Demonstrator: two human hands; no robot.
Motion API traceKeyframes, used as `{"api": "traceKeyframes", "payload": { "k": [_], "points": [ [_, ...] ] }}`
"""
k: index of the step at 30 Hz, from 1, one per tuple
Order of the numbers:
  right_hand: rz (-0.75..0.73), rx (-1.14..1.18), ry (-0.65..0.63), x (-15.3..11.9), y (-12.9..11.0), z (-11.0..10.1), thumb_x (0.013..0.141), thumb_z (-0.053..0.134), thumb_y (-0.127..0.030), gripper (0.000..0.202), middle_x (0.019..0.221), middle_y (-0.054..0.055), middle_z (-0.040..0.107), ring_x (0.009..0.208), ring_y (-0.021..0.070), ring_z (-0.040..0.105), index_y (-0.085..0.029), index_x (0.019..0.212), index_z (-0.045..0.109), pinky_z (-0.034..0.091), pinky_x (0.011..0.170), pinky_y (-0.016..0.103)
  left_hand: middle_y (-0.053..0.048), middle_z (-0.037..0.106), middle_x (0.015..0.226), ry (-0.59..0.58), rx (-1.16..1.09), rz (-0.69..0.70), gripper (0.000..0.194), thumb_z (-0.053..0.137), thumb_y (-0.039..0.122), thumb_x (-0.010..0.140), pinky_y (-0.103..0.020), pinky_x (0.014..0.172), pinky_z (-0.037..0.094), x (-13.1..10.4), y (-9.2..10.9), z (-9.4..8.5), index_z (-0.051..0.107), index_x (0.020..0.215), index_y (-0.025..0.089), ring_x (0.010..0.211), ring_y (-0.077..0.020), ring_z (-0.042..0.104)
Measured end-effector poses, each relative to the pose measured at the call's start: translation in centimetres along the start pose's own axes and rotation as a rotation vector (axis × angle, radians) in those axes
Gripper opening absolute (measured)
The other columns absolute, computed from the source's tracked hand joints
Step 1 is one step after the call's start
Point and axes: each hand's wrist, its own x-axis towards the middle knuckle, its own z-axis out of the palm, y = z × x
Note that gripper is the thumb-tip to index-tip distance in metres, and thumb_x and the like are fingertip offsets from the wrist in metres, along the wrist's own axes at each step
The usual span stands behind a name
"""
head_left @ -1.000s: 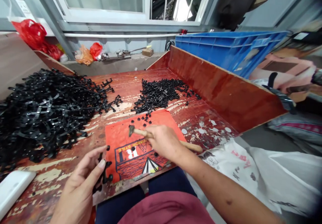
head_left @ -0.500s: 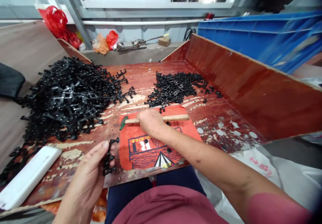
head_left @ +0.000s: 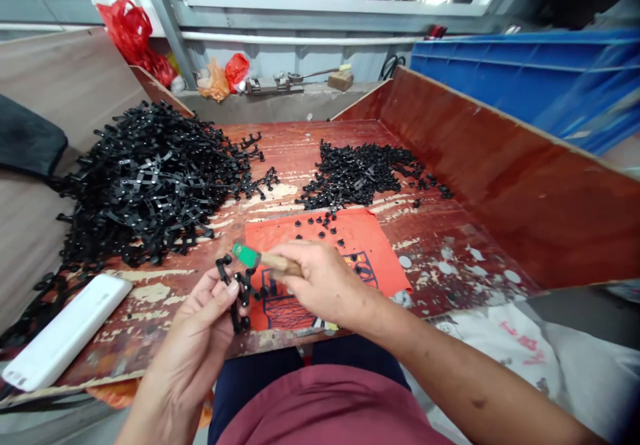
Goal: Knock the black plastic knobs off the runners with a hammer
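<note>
My left hand pinches a black jointed plastic piece over the left edge of an orange printed cloth. Wrapped round the wooden handle of a hammer, my right hand is over the cloth. The hammer's green head is raised just above the black piece. Several small black caps lie scattered on the cloth. A big heap of linked black pieces is at the left, and a smaller pile of black parts lies behind the cloth.
A white case rests at the table's left front. Wooden boards wall the red table on both sides. Beyond the right board stands a blue crate. Red bags hang back left, and a white sack is at lower right.
The hammer has been lifted and turned in my right hand, its head now near my left hand. My left hand has moved right with the black piece. More caps show on the cloth.
</note>
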Motion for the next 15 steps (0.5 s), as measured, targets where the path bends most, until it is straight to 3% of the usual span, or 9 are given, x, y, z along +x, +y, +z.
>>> {"api": "traceKeyframes", "payload": {
  "k": [3, 5, 10, 13, 15],
  "points": [
    [0.02, 0.153, -0.04, -0.8, -0.2, 1.1, 0.093, 0.062, -0.017, 0.027, 0.098, -0.004, 0.071, 0.087, 0.0141, 0.063, -0.029, 0.118, 0.067, 0.04, 0.075, 0.021, 0.003, 0.063, 0.086, -0.012, -0.016, 0.002, 0.031, 0.084, 0.015, 0.07, -0.015, 0.054, 0.052, -0.3, -0.2, 0.5, 0.067, 0.096, 0.019, 0.063, -0.0059, 0.055],
    [0.057, 0.175, -0.043, -1.1, -0.1, 1.5, 0.094, 0.062, -0.018, 0.028, 0.095, -0.004, 0.071, 0.086, 0.0146, 0.063, -0.029, 0.119, 0.067, 0.04, 0.074, 0.021, 0.003, 0.065, 0.085, -0.002, -0.021, -0.013, 0.032, 0.084, 0.015, 0.069, -0.015, 0.056, 0.052, -0.6, -0.3, 0.6, 0.068, 0.096, 0.019, 0.062, -0.0057, 0.056],
    [0.1, 0.248, -0.068, -1.6, -0.5, 1.2, 0.087, 0.064, -0.012, 0.022, 0.079, -0.006, 0.062, 0.069, 0.0118, 0.055, -0.025, 0.104, 0.069, 0.034, 0.061, 0.02, 0.002, 0.068, 0.085, 0.067, -0.042, -0.047, 0.04, 0.087, 0.015, 0.063, -0.017, 0.057, 0.053, -1.0, -0.7, 0.2, 0.066, 0.097, 0.019, 0.062, -0.0076, 0.059],
    [0.101, 0.25, -0.065, -1.4, -1.2, 0.6, 0.085, 0.068, -0.016, 0.009, 0.07, -0.007, 0.056, 0.063, 0.0106, 0.05, -0.023, 0.092, 0.069, 0.03, 0.057, 0.02, 0.004, 0.068, 0.083, 0.079, -0.002, 0.007, 0.062, 0.088, 0.016, 0.063, -0.02, 0.054, 0.052, -1.0, -1.1, 0.4, 0.059, 0.115, 0.03, 0.057, -0.0093, 0.059],
    [0.101, 0.204, -0.073, -1.2, -1.7, 0.2, 0.083, 0.071, -0.018, 0.006, 0.065, -0.008, 0.052, 0.059, 0.01, 0.047, -0.022, 0.083, 0.067, 0.028, 0.055, 0.021, 0.004, 0.067, 0.084, 0.05, 0.036, 0.07, 0.065, 0.087, 0.019, 0.065, -0.019, 0.053, 0.051, -1.0, -1.4, 0.7, 0.056, 0.121, 0.034, 0.058, -0.0094, 0.059]
  ]
}}
